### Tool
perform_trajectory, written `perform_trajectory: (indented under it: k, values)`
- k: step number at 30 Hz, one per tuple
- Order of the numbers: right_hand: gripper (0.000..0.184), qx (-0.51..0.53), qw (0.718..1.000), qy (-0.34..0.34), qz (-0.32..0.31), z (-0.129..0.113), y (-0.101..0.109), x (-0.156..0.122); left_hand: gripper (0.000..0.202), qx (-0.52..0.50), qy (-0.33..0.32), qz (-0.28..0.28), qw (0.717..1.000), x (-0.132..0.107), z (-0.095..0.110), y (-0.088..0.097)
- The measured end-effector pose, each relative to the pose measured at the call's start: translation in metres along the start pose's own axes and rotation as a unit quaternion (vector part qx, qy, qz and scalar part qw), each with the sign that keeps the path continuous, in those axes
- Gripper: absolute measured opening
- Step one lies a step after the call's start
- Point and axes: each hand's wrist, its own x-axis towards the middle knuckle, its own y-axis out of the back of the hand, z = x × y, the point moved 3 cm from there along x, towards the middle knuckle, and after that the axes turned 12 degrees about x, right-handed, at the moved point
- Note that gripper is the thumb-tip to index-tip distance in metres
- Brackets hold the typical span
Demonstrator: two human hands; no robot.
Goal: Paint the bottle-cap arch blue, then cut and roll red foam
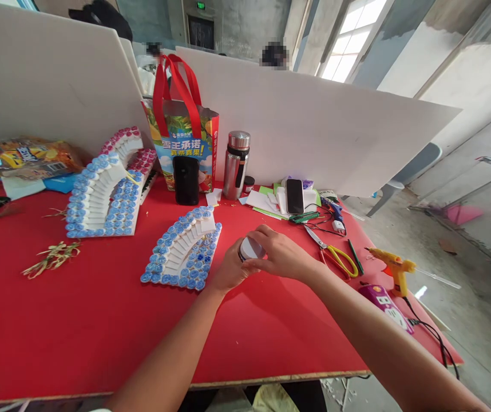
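Between my two hands is a small round container with a white top (252,249) and a dark rim. My left hand (229,268) wraps around its left side. The fingers of my right hand (280,252) close over its right edge, covering part of it. Just left of my hands, a fan-shaped white piece covered with blue rosettes (191,260) lies on the red table (271,332). Its inner part shows white ribs.
More rosette-covered pieces (99,209) stand at the left, beside a printed bag (209,137). A steel flask (231,171), phone (294,196), scissors (335,257), yellow glue gun (395,268) and purple power strip (385,306) are around. White boards (314,126) rise behind.
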Motion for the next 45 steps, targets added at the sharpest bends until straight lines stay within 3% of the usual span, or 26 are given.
perform_trajectory:
  k: [5, 12, 25, 28, 31, 33, 36, 45]
  values:
    - [0.051, -0.031, 0.998, -0.044, 0.027, -0.004, -0.002, 0.001, 0.041, 0.026, 0.002, 0.028, 0.999, 0.0, -0.002, 0.001]
    - [0.048, -0.096, 0.994, -0.028, -0.038, -0.01, 0.009, -0.002, 0.051, 0.012, -0.006, -0.018, 1.0, 0.0, 0.001, -0.002]
    - [0.055, -0.135, 0.98, -0.143, 0.022, -0.024, -0.009, 0.009, 0.032, 0.055, -0.016, 0.059, 0.997, 0.001, 0.001, 0.002]
    - [0.061, -0.096, 0.985, -0.145, -0.009, -0.017, 0.001, 0.004, 0.037, 0.044, -0.001, 0.027, 0.999, 0.001, 0.002, 0.002]
    - [0.063, 0.004, 0.995, -0.059, -0.085, -0.009, 0.016, -0.003, 0.047, -0.017, 0.023, -0.038, 0.999, 0.001, 0.004, -0.001]
    - [0.054, 0.036, 0.992, -0.003, -0.119, -0.005, 0.025, -0.006, 0.049, -0.05, 0.04, -0.085, 0.994, 0.0, 0.006, -0.004]
    - [0.043, 0.025, 0.992, 0.016, -0.126, -0.001, 0.026, -0.005, 0.045, -0.064, 0.053, -0.111, 0.99, -0.002, 0.006, -0.007]
    - [0.055, -0.08, 0.992, -0.1, -0.015, -0.016, -0.003, 0.008, 0.038, -0.062, 0.054, -0.001, 0.997, 0.001, -0.004, -0.003]
